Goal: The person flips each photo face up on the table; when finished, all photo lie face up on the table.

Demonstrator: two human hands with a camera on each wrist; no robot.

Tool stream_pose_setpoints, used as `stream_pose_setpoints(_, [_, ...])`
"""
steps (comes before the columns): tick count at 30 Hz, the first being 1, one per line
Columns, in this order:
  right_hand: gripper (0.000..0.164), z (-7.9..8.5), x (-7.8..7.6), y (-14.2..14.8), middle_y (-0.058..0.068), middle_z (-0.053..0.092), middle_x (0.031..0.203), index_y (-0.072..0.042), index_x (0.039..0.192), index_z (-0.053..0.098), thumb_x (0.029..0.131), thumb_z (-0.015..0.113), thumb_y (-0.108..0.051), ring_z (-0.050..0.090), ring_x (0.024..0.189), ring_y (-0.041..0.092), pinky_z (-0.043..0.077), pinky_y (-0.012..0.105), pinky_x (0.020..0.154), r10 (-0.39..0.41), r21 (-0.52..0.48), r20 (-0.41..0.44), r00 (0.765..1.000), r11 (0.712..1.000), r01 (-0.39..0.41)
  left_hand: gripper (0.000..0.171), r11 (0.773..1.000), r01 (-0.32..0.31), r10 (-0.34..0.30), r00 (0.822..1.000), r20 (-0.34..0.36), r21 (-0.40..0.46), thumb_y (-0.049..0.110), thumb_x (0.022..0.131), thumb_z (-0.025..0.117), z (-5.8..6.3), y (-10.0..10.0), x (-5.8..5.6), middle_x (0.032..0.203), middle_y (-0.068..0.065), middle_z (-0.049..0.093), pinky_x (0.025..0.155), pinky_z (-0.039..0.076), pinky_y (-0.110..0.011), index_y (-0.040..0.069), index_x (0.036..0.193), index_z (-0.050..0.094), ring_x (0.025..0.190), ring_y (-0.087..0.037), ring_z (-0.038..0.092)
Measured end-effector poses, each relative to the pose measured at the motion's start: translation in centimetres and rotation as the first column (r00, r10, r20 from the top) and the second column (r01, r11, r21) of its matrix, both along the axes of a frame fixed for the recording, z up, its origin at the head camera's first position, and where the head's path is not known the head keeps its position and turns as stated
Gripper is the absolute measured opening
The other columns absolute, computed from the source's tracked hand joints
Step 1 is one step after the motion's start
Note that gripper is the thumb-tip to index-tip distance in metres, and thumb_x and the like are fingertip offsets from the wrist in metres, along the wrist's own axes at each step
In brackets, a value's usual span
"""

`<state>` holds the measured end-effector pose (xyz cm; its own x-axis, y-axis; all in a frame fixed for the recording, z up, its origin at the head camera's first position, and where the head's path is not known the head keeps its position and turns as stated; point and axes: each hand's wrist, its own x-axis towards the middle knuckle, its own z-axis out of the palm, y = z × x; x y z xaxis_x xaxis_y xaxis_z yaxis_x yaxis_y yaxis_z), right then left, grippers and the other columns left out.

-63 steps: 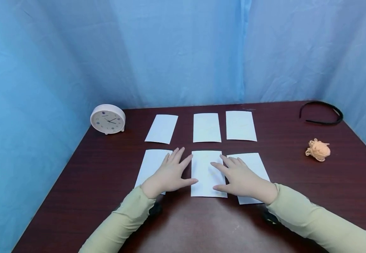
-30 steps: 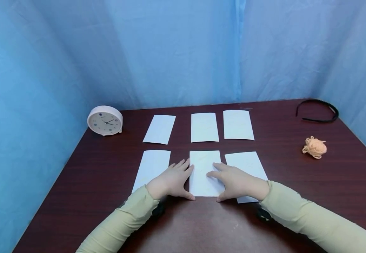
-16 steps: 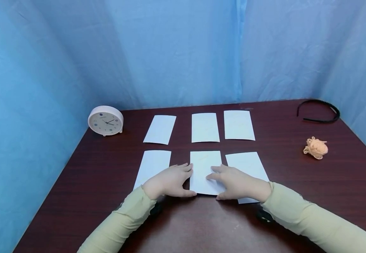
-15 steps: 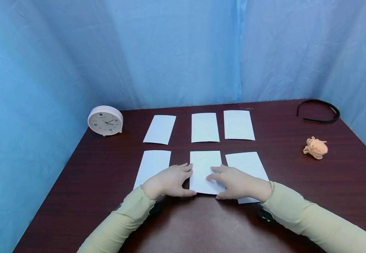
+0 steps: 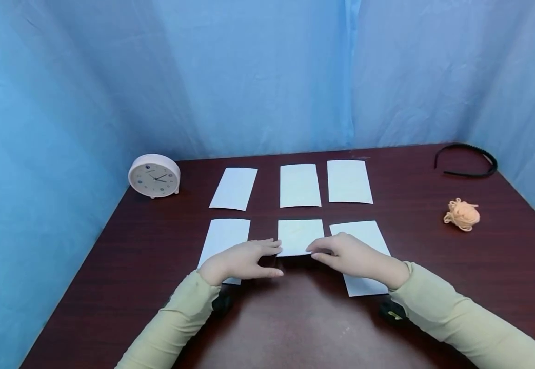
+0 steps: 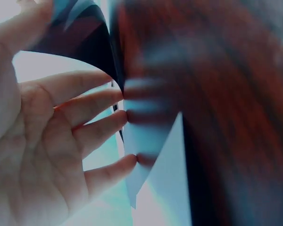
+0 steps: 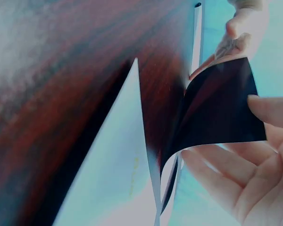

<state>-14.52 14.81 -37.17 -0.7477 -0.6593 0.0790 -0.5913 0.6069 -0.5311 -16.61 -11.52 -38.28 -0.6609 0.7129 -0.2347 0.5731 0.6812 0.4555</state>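
My right hand (image 5: 357, 259) pinches the near edge of the middle front white card (image 5: 299, 237), thumb under and fingers over. That edge is bent up off the table. In the right wrist view the card's dark, glossy underside (image 7: 219, 106) shows, curving up to my right hand (image 7: 254, 181). With fingers stretched out, my left hand (image 5: 244, 259) has its fingertips right at the card's left edge. Its thumb is spread away below. In the left wrist view my left hand (image 6: 42, 136) shows its palm, fingers straight beside the curved card.
Flanking it are a left front card (image 5: 223, 238) and a right front card (image 5: 364, 241), partly under my hands. Three more white cards (image 5: 300, 185) lie in a back row. A white clock (image 5: 154, 176) stands back left; a yarn ball (image 5: 463, 214) and black headband (image 5: 472, 175) lie right.
Both hands came down to the middle front card. Its near edge, flat earlier, has been lifted and curled away by my right hand. My left thumb has drawn off its corner.
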Motion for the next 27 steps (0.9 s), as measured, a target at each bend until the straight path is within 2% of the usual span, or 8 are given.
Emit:
stream_pose_setpoints(3, [0.016, -0.1, -0.2, 0.0, -0.003, 0.068, 0.082, -0.008, 0.102, 0.070, 0.093, 0.059, -0.015, 0.053, 0.065, 0.001, 0.047, 0.024, 0.064, -0.068, -0.064, 0.014, 0.998, 0.996, 0.068, 0.042, 0.994, -0.047, 0.047, 0.999, 0.001, 0.096, 0.031, 0.092, 0.061, -0.3, -0.1, -0.4, 0.136, -0.007, 0.055, 0.106, 0.040, -0.036, 0.009, 0.128, 0.060, 0.130, -0.020, 0.047])
stream_pose_setpoints(6, [0.014, -0.2, -0.4, 0.0, -0.001, 0.065, 0.073, -0.008, 0.100, 0.070, 0.093, 0.060, -0.015, 0.046, 0.057, 0.002, 0.042, 0.023, 0.059, -0.134, -0.125, 0.059, 0.989, 0.982, 0.141, 0.030, 0.978, -0.129, 0.130, 0.992, 0.009, 0.162, 0.021, 0.092, 0.063, -0.5, 0.0, -0.6, 0.123, -0.008, 0.064, 0.098, 0.046, -0.035, 0.007, 0.118, 0.066, 0.116, -0.019, 0.058])
stream_pose_setpoints(12, [0.015, -0.2, -1.0, 0.0, 0.006, 0.070, 0.089, -0.007, 0.099, 0.070, 0.090, 0.064, -0.018, 0.065, 0.072, 0.016, 0.051, 0.025, 0.063, -0.244, -0.265, 0.185, 0.952, 0.920, 0.287, 0.016, 0.921, -0.283, 0.286, 0.958, 0.031, 0.268, 0.014, 0.089, 0.065, -0.5, 0.4, -0.8, 0.103, -0.007, 0.071, 0.082, 0.052, -0.029, 0.004, 0.100, 0.073, 0.097, -0.018, 0.065])
stream_pose_setpoints(15, [0.017, 0.0, -1.3, 0.2, 0.006, 0.071, 0.092, -0.009, 0.100, 0.069, 0.089, 0.066, -0.022, 0.067, 0.075, 0.024, 0.053, 0.026, 0.065, -0.289, -0.312, 0.239, 0.927, 0.881, 0.355, 0.013, 0.875, -0.351, 0.352, 0.934, 0.058, 0.334, 0.012, 0.088, 0.066, -0.5, 0.5, -0.9, 0.098, -0.007, 0.072, 0.076, 0.052, -0.024, 0.005, 0.096, 0.074, 0.091, -0.018, 0.066])
stream_pose_setpoints(19, [0.019, 0.3, -1.7, 0.4, 0.005, 0.070, 0.082, -0.010, 0.098, 0.068, 0.088, 0.068, -0.025, 0.066, 0.068, 0.028, 0.050, 0.028, 0.063, -0.355, -0.351, 0.272, 0.895, 0.829, 0.435, 0.013, 0.814, -0.385, 0.407, 0.912, 0.045, 0.436, 0.010, 0.087, 0.067, -0.5, 0.8, -1.1, 0.098, -0.009, 0.072, 0.073, 0.054, -0.023, 0.004, 0.096, 0.074, 0.088, -0.019, 0.069])
stream_pose_setpoints(21, [0.021, 0.4, -1.9, 0.4, 0.004, 0.070, 0.083, -0.009, 0.101, 0.067, 0.088, 0.068, -0.025, 0.067, 0.069, 0.024, 0.052, 0.030, 0.065, -0.378, -0.383, 0.292, 0.879, 0.796, 0.470, 0.013, 0.777, -0.383, 0.442, 0.897, 0.000, 0.499, 0.010, 0.087, 0.067, -0.5, 1.0, -1.2, 0.097, -0.010, 0.072, 0.072, 0.055, -0.026, 0.003, 0.096, 0.074, 0.088, -0.020, 0.069])
stream_pose_setpoints(24, [0.026, 0.5, -2.0, 0.5, 0.007, 0.067, 0.089, -0.004, 0.109, 0.064, 0.089, 0.067, -0.021, 0.067, 0.073, 0.012, 0.055, 0.031, 0.072, -0.388, -0.450, 0.319, 0.865, 0.741, 0.498, 0.010, 0.706, -0.371, 0.507, 0.859, -0.064, 0.603, 0.009, 0.087, 0.067, -0.5, 1.3, -1.5, 0.093, -0.010, 0.073, 0.069, 0.055, -0.030, 0.003, 0.093, 0.074, 0.084, -0.020, 0.069])
stream_pose_setpoints(27, [0.029, 0.4, -2.1, 0.5, 0.010, 0.066, 0.096, -0.002, 0.114, 0.061, 0.090, 0.066, -0.018, 0.063, 0.079, 0.000, 0.054, 0.024, 0.077, -0.402, -0.481, 0.305, 0.864, 0.717, 0.504, 0.009, 0.628, -0.355, 0.563, 0.821, -0.091, 0.692, 0.008, 0.086, 0.068, -0.5, 1.7, -1.7, 0.087, -0.011, 0.072, 0.066, 0.052, -0.028, 0.002, 0.090, 0.073, 0.077, -0.020, 0.066])
